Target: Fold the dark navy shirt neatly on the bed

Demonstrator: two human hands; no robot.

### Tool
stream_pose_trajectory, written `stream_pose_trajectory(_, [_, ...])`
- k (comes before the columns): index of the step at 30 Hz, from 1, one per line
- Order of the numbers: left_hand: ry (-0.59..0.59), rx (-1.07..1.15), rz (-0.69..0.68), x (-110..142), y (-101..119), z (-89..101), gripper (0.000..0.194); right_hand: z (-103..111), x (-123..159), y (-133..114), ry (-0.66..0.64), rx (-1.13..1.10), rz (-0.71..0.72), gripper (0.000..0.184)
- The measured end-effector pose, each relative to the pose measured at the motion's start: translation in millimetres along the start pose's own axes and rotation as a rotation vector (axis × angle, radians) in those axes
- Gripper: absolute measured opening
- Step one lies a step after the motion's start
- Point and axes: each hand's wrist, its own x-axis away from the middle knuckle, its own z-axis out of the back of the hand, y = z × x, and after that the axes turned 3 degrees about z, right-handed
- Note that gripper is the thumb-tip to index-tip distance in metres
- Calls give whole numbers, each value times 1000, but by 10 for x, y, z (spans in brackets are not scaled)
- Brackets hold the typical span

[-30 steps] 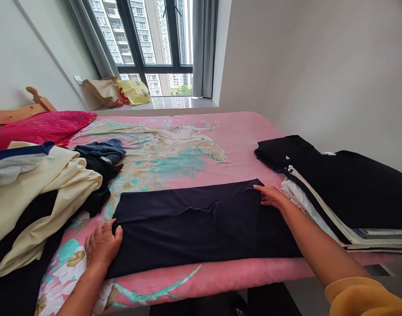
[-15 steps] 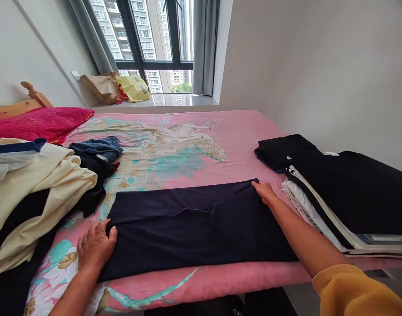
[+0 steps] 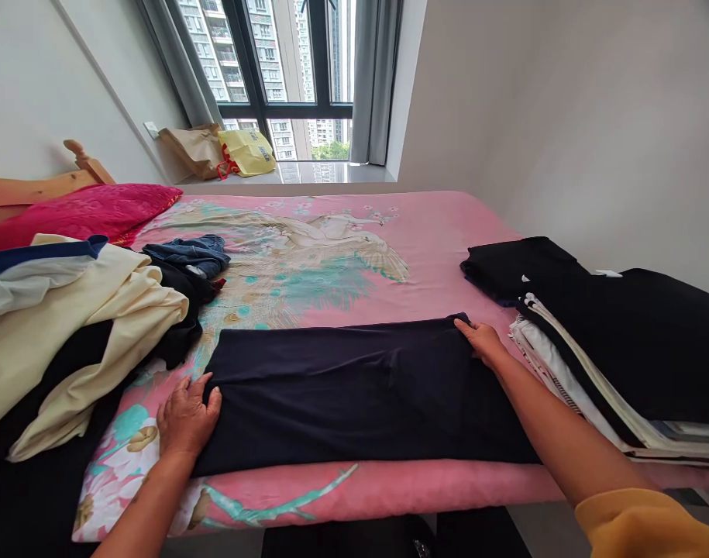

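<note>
A dark navy garment (image 3: 342, 403), folded into a long rectangle, lies flat along the near edge of the bed; its exact kind cannot be made out. My left hand (image 3: 188, 415) rests at the garment's left end, fingers spread, with the fingertips touching its edge. At the far right corner, my right hand (image 3: 480, 339) pinches the cloth between thumb and fingers. My right forearm crosses over the garment's right end and covers part of it.
Loose clothes (image 3: 98, 333) are heaped on the left, with jeans (image 3: 188, 256) behind. Folded clothes (image 3: 638, 341) are stacked on the right. A red pillow (image 3: 80, 213) lies by the headboard. Bags (image 3: 246, 151) stand on the windowsill above the pink bedsheet (image 3: 435, 232).
The crease across the middle of the garment has flattened somewhat. Everything has shifted a little to the right in view. Both hands keep their places at the garment's ends.
</note>
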Motion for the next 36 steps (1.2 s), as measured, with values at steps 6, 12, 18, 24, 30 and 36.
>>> stream_pose_trajectory(6, [170, 172, -135, 61, 163, 225, 34, 85, 422, 47, -182, -377, -173, 28])
stream_pose_trajectory(12, [13, 459, -772, 342, 1331, 653, 25, 90, 509, 49, -171, -454, -202, 27])
stream_pose_trajectory(18, [-152, 424, -877, 509, 2552, 651, 42, 72, 481, 55, -124, -501, -197, 24])
stream_pose_trajectory(24, [-200, 421, -768, 476, 2955, 602, 17, 35, 449, 120, -71, -538, -194, 19])
stream_pose_trajectory(30, [-223, 425, -700, 607, 2937, 509, 13, 52, 398, 168, -110, -608, -191, 12])
stream_pose_trajectory(36, [-231, 448, -678, 666, 2898, 540, 16, 72, 465, 162, -75, -601, -178, 19])
